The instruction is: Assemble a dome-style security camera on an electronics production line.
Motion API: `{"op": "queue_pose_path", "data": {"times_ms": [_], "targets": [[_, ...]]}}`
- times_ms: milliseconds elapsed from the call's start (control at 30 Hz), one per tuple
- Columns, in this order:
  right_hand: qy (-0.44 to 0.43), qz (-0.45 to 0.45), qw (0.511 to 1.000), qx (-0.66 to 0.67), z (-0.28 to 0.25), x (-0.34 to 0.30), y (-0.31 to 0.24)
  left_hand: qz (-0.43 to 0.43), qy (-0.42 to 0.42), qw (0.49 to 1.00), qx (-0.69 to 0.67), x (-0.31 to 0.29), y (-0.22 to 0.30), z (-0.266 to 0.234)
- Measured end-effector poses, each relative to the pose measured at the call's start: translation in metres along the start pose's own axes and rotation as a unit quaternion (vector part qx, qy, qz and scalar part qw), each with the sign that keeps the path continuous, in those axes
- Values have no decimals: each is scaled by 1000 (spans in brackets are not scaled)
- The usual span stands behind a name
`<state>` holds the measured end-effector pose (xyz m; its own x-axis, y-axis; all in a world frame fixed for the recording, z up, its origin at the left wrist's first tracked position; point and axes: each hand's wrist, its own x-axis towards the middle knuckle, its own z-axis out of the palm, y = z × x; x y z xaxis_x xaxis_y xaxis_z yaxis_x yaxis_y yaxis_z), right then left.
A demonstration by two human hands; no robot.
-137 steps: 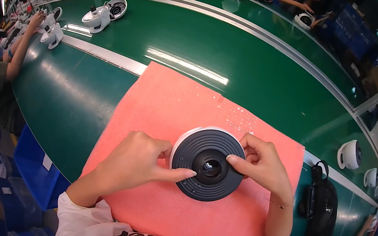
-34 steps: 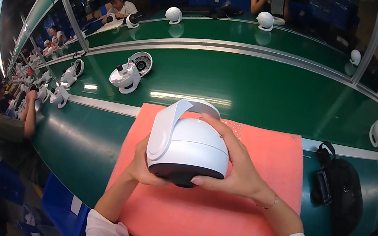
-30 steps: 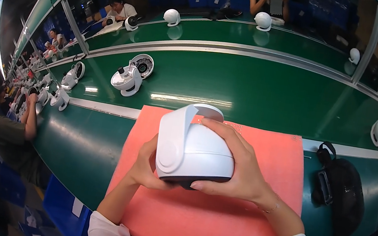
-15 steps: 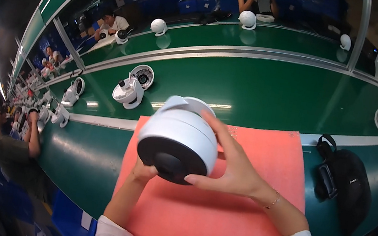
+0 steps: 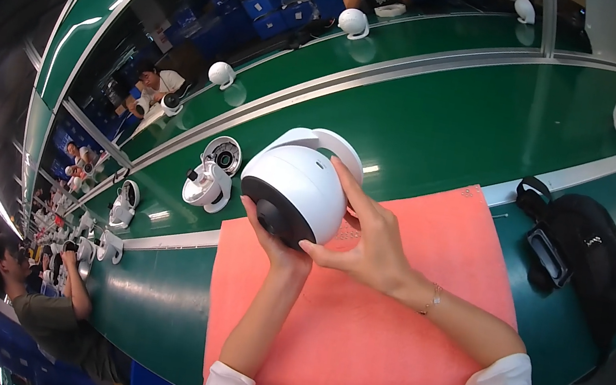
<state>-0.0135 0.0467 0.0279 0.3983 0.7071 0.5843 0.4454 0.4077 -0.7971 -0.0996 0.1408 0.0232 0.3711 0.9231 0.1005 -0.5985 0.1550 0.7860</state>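
Over the far-left corner of the pink mat, a white camera was gripped between the right hand and left hand, its front-to-back axis slanting, black lens toward lower left.

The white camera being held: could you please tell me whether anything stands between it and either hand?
Nothing visible does: the left hand directly touches the black front of the white camera, and the right hand its white shell.

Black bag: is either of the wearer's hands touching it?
No, the left hand and right hand are both on the white camera, while the bag lies beyond the mat's right edge.
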Motion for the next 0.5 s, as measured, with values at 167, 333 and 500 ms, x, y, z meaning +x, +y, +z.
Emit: {"op": "queue_pose_path", "data": {"times_ms": [167,333,500], "targets": [[26,-33,997,-70,5,4,3,-71,-76,990,-100,14,-14,-5],[65,-26,996,-61,8,3,21,-62,-48,995,-66,22,-35,-4],[100,-14,994,-49,0,12,46,-112,-110,986,-51,33,-34,7]]}}
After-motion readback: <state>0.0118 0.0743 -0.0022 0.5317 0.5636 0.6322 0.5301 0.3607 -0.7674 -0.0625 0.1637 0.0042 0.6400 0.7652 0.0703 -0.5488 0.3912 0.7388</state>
